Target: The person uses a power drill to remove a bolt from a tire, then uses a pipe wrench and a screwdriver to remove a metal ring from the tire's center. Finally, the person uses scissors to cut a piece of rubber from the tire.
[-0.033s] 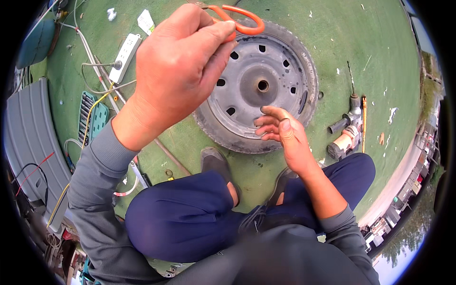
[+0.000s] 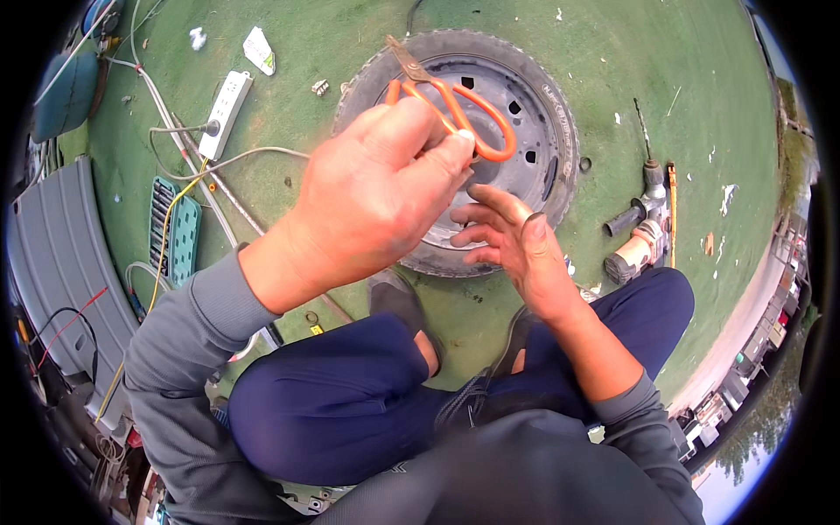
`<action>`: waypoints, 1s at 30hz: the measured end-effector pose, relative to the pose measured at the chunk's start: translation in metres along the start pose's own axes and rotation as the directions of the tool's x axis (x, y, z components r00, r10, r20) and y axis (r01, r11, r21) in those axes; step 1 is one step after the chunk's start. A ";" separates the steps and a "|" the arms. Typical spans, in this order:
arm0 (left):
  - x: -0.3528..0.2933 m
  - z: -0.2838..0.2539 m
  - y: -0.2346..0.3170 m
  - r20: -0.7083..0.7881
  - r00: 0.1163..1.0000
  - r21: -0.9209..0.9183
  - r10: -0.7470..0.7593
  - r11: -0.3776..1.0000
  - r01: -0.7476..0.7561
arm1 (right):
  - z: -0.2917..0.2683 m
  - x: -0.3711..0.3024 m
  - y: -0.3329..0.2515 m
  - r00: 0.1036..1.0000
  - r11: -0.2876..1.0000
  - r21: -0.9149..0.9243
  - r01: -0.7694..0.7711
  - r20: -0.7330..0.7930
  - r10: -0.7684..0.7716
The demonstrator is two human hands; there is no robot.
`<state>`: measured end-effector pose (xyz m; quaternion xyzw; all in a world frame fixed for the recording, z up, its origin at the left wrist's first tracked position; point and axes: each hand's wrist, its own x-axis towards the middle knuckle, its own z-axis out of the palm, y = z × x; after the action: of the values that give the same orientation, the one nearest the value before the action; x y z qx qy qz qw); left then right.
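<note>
Raised over the wheel, my left hand (image 2: 376,188) is closed around a pair of scissors (image 2: 479,122) with orange handles. Their dark, rusty blades point up and away from me. Beneath them a tyre on a grey steel rim (image 2: 541,118) lies flat; my left hand and the scissors cover much of its left half and centre. My right hand (image 2: 525,254) hovers over the near edge of the wheel, close to my left hand. Its fingers are spread and slightly curled, with dark smudged tips, and nothing shows in them.
A power drill (image 2: 643,232) with a long bit lies on the green floor at the right. To the left are a white power strip (image 2: 226,114), cables, a green case of bits (image 2: 182,236) and a large grey panel (image 2: 66,271). My shoes (image 2: 398,315) flank the wheel's near side.
My left hand has come nearer and to the right, bringing the scissors lower over the wheel, so their blades show. My right hand stays nearly in place. The view has shifted slightly.
</note>
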<state>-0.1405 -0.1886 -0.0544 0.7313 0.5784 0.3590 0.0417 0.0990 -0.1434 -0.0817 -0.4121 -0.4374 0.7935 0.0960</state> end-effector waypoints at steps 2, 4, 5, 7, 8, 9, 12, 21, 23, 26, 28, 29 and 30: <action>-0.009 0.019 0.042 0.141 0.989 -0.094 0.036 0.995 -0.022 | -0.004 -0.018 -0.013 0.999 0.986 0.159 -0.044 0.025 0.041; -0.014 0.038 0.069 0.223 0.974 -0.142 0.049 0.990 -0.017 | -0.012 -0.031 -0.011 0.995 0.967 0.239 -0.093 -0.008 0.098; -0.016 0.048 0.078 0.246 0.968 -0.152 0.048 0.988 -0.010 | -0.016 -0.038 -0.007 0.993 0.947 0.307 -0.092 -0.045 0.111; -0.018 0.064 0.094 0.238 0.970 -0.179 0.054 0.984 -0.011 | -0.041 -0.040 0.003 0.980 0.903 0.425 -0.063 -0.143 0.136; -0.021 0.068 0.107 0.227 0.973 -0.195 0.048 0.981 -0.003 | -0.059 -0.034 0.009 0.970 0.885 0.465 -0.036 -0.196 0.143; -0.025 0.069 0.117 0.244 0.967 -0.230 0.071 0.973 -0.013 | -0.080 -0.027 0.016 0.959 0.875 0.485 -0.015 -0.240 0.149; -0.028 0.069 0.133 0.246 0.959 -0.324 0.141 0.944 -0.055 | -0.107 -0.023 0.022 0.921 0.864 0.502 0.026 -0.348 0.174; -0.046 0.082 0.163 0.195 0.938 -0.376 0.287 0.905 -0.199 | -0.089 -0.019 0.009 0.945 0.864 0.456 -0.214 -0.126 0.301; -0.066 0.060 0.153 0.244 0.921 -0.320 0.303 0.922 -0.219 | -0.100 0.002 0.007 0.967 0.982 0.048 -0.185 -0.170 0.190; -0.099 0.050 0.123 0.262 0.942 -0.147 -0.210 0.956 0.254 | -0.105 0.030 0.005 0.988 0.740 -0.669 -0.063 -0.146 -0.047; -0.116 0.061 0.097 0.107 0.811 0.029 -0.576 0.817 0.576 | -0.100 0.047 0.010 0.966 0.373 -0.927 0.033 -0.065 -0.249; -0.132 0.068 0.081 0.040 0.719 0.171 -0.694 0.714 0.679 | -0.093 0.054 0.009 0.959 0.260 -0.964 0.052 -0.024 -0.283; -0.147 0.077 0.065 -0.023 0.627 0.205 -0.778 0.611 0.765 | -0.086 0.060 0.006 0.948 0.143 -0.988 0.063 0.014 -0.319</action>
<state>-0.0541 -0.3116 -0.1502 0.4233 0.8671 0.2222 0.1399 0.1252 -0.0629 -0.1445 -0.3938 -0.8803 0.2602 -0.0479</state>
